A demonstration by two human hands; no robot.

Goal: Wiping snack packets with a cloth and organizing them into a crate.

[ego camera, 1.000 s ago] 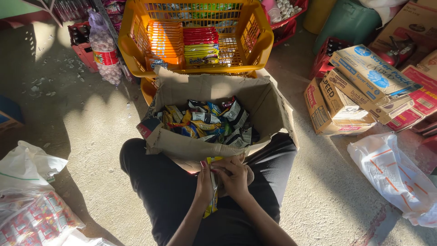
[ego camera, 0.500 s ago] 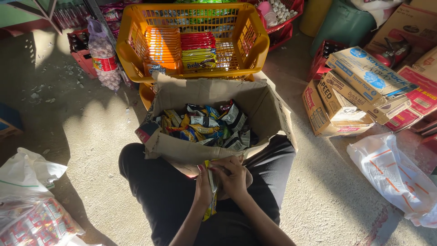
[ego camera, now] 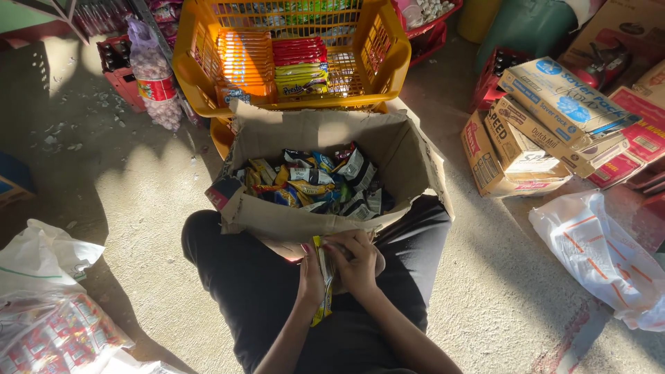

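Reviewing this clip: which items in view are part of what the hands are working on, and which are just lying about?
In hand:
- left hand and right hand, together gripping a yellow sachet strip
- open cardboard box of mixed sachets, right in front

Lying about:
- yellow basket of packets
- stacked cartons
- white plastic bag
- bag of red packets

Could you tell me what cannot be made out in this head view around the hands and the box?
- Sachets: the left hand and right hand cover most of them, so their count stays unclear.
- Cardboard box: the packets hide its bottom.
- Yellow basket: the top edge cuts off its far side.
- White bag: the right edge cuts it off; contents too blurred to tell.
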